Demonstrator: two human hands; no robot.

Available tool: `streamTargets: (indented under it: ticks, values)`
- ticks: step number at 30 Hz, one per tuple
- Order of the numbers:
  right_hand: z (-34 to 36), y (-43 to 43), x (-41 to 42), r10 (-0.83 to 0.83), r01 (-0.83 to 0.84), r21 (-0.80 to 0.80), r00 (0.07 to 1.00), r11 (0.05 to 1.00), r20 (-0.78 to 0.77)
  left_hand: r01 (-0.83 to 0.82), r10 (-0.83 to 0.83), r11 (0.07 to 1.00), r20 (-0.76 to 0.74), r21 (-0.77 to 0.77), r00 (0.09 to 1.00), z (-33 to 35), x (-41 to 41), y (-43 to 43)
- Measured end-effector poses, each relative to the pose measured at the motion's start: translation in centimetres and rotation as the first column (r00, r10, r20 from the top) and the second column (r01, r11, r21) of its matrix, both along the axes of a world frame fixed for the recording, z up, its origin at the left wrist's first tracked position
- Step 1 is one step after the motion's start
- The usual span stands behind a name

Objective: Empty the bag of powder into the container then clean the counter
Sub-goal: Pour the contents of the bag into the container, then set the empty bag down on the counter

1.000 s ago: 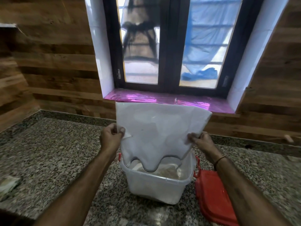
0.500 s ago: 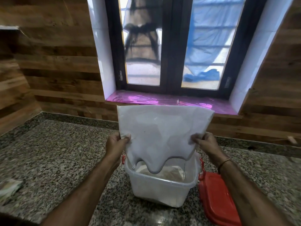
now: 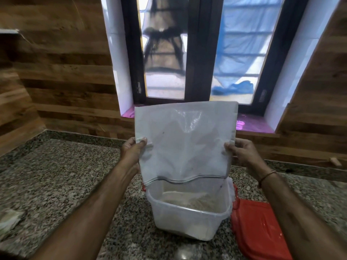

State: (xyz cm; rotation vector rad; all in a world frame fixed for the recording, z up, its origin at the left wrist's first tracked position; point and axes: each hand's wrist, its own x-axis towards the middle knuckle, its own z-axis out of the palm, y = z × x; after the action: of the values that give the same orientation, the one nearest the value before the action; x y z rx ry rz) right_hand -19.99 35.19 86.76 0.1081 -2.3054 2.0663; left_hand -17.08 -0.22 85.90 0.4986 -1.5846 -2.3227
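I hold a white woven bag [image 3: 185,141] upside down, its open mouth hanging just above a clear plastic container [image 3: 189,220] on the granite counter [image 3: 62,177]. My left hand [image 3: 132,150] pinches the bag's left edge and my right hand [image 3: 241,152] pinches its right edge. Pale powder [image 3: 189,200] lies in the bottom of the container. The bag looks flat and slack.
A red lid [image 3: 259,228] lies on the counter right of the container. A crumpled cloth [image 3: 8,220] sits at the far left edge. Wood-panelled walls and a window with a pink sill [image 3: 253,124] stand behind.
Both hands have lifted the bag higher, so its mouth has come up out of the container and hangs straighter. The container and lid have not moved.
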Motion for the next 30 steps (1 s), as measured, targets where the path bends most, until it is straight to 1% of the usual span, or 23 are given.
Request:
streamTargets:
  ticks: [3,7,9,12,15,19,23,25,27,30]
  values:
    - [2.4,-1.1,-0.6,0.005,-0.005,-0.005,1.000,1.000,-0.031,-0.023,0.022,0.998,-0.024,-0.050,0.999,1.4,-0.8,-1.6]
    - [4.4,-4.9,-1.7,0.016,-0.016,-0.004,1.000,1.000,0.012,-0.061,0.060,0.993,-0.021,-0.103,0.998,2.4,-1.3,-5.2]
    - [4.9,-8.2,-2.4,0.018,-0.018,-0.001,1.000,1.000,0.015,-0.079,0.079,0.989,0.001,-0.123,0.997,2.3,-1.2,-8.4]
    - [4.7,-14.4,-3.7,0.036,-0.038,0.018,0.997,0.999,0.073,-0.138,0.148,0.974,0.043,-0.178,0.988,1.2,-0.7,-14.3]
    - [3.3,-21.5,-4.6,0.108,-0.119,0.056,0.978,0.991,0.181,-0.167,0.204,0.958,0.145,-0.231,0.968,-1.3,0.4,-21.1]
    - [0.0,-30.7,-5.4,0.132,-0.185,0.152,0.944,0.971,0.303,-0.190,0.261,0.949,0.283,-0.253,0.923,-6.1,2.4,-29.8]
    - [-5.5,-37.7,-5.9,0.114,-0.229,0.260,0.912,0.938,0.394,-0.223,0.320,0.938,0.421,-0.264,0.849,-12.1,5.3,-36.5]
    - [-9.0,-39.7,-5.9,0.060,-0.220,0.327,0.898,0.919,0.436,-0.230,0.343,0.933,0.493,-0.277,0.800,-15.2,6.6,-38.4]
    - [-12.3,-40.7,-5.1,-0.009,-0.203,0.400,0.884,0.894,0.468,-0.239,0.355,0.931,0.532,-0.276,0.769,-17.8,7.8,-39.2]
    - [-17.0,-40.7,-3.7,-0.156,-0.155,0.557,0.869,0.816,0.469,-0.221,0.341,0.938,0.606,-0.266,0.719,-21.5,9.2,-39.4]
